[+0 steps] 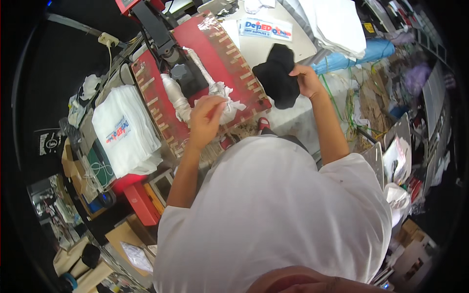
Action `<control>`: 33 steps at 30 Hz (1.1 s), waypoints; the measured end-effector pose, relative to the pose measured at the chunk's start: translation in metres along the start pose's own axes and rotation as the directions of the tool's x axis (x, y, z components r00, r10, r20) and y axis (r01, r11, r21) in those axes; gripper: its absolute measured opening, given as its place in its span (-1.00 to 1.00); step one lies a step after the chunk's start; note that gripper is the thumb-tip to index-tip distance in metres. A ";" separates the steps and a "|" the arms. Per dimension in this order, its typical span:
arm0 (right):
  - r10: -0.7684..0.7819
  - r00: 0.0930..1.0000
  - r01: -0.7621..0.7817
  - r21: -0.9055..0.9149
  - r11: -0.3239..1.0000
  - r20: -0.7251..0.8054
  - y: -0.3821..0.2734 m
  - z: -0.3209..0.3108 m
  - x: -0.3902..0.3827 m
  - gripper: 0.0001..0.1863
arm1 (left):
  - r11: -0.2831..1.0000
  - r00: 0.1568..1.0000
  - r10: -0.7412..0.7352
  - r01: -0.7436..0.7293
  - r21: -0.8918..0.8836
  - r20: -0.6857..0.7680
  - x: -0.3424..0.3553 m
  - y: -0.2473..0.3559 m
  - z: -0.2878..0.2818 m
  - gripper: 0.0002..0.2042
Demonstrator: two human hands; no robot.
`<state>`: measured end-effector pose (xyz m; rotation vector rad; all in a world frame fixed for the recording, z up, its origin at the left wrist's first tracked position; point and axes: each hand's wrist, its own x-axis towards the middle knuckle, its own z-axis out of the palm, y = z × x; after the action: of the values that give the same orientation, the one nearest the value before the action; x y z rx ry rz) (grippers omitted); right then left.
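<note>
A heat press with a red top plate [195,34] lies in front of me, its edges bound with strips of tape. Its U-shaped handle [176,95] is wrapped in white, crumpled material. My left hand [207,117] is curled round the near end of that wrapped handle, fingers closed. Off the plate's right side, my right hand [308,80] pinches a limp black cloth piece [278,78] by its right edge, the thumb lying on top. The cloth's exact kind cannot be made out.
A stack of printed white bags [119,129] sits left of the press. At the far side, a pale board [293,41] carries a printed white piece [264,29]. White sheets [334,24] and a blue roll [376,49] lie far right. A red box [141,202] stands near left.
</note>
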<state>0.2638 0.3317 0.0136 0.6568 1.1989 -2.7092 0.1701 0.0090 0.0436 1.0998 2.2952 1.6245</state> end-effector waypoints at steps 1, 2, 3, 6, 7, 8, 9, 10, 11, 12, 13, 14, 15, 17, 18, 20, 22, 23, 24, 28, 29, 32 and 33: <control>0.012 0.998 -0.013 0.019 1.000 0.054 0.001 0.016 -0.006 -0.48 | 0.996 0.991 0.086 -0.084 -0.026 0.105 0.009 0.018 -0.001 -0.80; 0.056 0.995 -0.060 0.052 0.997 0.077 0.003 0.030 -0.009 -0.53 | 0.985 0.964 0.171 -0.162 -0.057 0.202 0.020 0.034 -0.001 -0.73; 0.052 0.996 -0.056 0.049 0.997 0.079 0.006 0.046 -0.011 -0.53 | 0.978 0.957 0.207 -0.203 -0.039 0.204 0.026 0.047 0.001 -0.65; 0.052 0.994 -0.043 -0.089 0.995 0.095 0.018 0.094 -0.020 -0.56 | 0.971 0.952 0.212 -0.231 0.063 0.219 0.035 0.062 0.004 -0.47; 0.044 0.994 -0.036 -0.085 0.996 0.095 0.024 0.100 -0.018 -0.56 | 0.967 0.957 0.179 -0.214 0.142 0.227 0.036 0.063 0.002 -0.37; 0.057 0.994 -0.046 -0.114 0.992 0.094 0.031 0.104 -0.015 -0.56 | 0.952 0.955 0.203 -0.244 0.184 0.216 0.034 0.060 -0.002 -0.22; 0.066 0.994 -0.054 -0.141 0.989 0.088 0.035 0.113 -0.015 -0.57 | 0.950 0.951 0.211 -0.254 0.182 0.226 0.031 0.057 -0.006 -0.22; 0.053 0.995 -0.040 -0.143 0.989 0.086 0.034 0.126 -0.022 -0.61 | 0.986 0.965 0.144 -0.158 0.047 0.218 0.028 0.054 -0.010 -0.23; 0.041 0.996 -0.030 -0.138 0.990 0.080 0.036 0.133 -0.023 -0.61 | 0.994 0.972 0.075 -0.057 -0.089 0.222 0.025 0.052 -0.013 -0.25; 0.003 1.000 -0.002 -0.267 0.964 0.003 0.037 0.139 -0.022 -0.62 | 0.997 0.986 0.060 -0.051 -0.057 0.156 0.024 0.051 -0.016 -0.36; -0.043 0.997 0.013 -0.393 0.919 -0.069 0.037 0.145 -0.022 -0.63 | 0.996 0.984 0.071 -0.062 -0.059 0.161 0.022 0.048 -0.020 -0.36; -0.249 0.965 0.162 -0.571 0.805 -0.078 0.038 0.153 -0.030 -0.61 | 0.999 0.992 -0.036 0.038 -0.008 0.118 0.019 0.044 -0.024 -0.40; -0.259 0.963 0.172 -0.575 0.800 -0.073 0.041 0.159 -0.037 -0.61 | 0.990 0.988 -0.141 0.139 0.040 0.060 0.015 0.040 -0.029 -0.44; -0.705 0.691 0.355 -0.925 0.138 0.160 0.045 0.164 -0.049 -0.58 | 0.987 0.991 -0.132 0.134 0.093 -0.022 0.011 0.032 -0.033 -0.50; -0.579 0.799 0.354 -0.905 0.235 0.163 0.049 0.160 -0.050 -0.37 | 0.981 0.984 -0.168 0.173 0.089 -0.060 0.007 0.030 -0.036 -0.49; -0.455 0.869 0.336 -0.906 0.259 0.192 0.062 0.179 -0.063 -0.20 | 0.974 0.972 -0.215 0.221 0.055 -0.097 0.005 0.030 -0.038 -0.48; -0.341 0.916 0.326 -0.891 0.317 0.214 0.076 0.191 -0.064 0.08 | 0.971 0.965 -0.238 0.237 -0.022 -0.107 0.004 0.031 -0.034 -0.50; -0.361 0.905 0.354 -0.871 0.342 0.226 0.085 0.192 -0.056 0.20 | 0.963 0.957 -0.268 0.263 -0.062 -0.110 0.003 0.035 -0.033 -0.51; -0.393 0.898 0.362 -0.836 0.412 0.196 0.090 0.197 -0.049 0.16 | 0.942 0.945 -0.317 0.303 -0.145 -0.084 0.000 0.031 -0.033 -0.52; -0.331 0.935 0.266 -0.869 0.417 0.127 0.085 0.212 -0.041 -0.01 | 0.901 0.927 -0.364 0.327 -0.285 -0.088 -0.007 0.030 -0.036 -0.53; -0.338 0.932 0.275 -0.868 0.413 0.134 0.085 0.211 -0.037 -0.01 | 0.892 0.936 -0.349 0.316 -0.324 -0.049 -0.007 0.030 -0.039 -0.54; -0.327 0.943 0.269 -0.730 0.628 0.066 0.095 0.199 -0.019 -0.26 | 0.941 0.973 -0.223 0.197 -0.275 -0.064 -0.006 0.012 -0.045 -0.55; -0.336 0.939 0.279 -0.732 0.622 0.072 0.094 0.196 -0.017 -0.26 | 0.977 0.989 -0.119 0.101 -0.186 -0.088 -0.004 0.005 -0.045 -0.55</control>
<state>0.2366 0.1234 0.0733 0.4408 2.4058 -2.0708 0.1540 -0.0270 0.0655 0.8547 2.1697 1.8387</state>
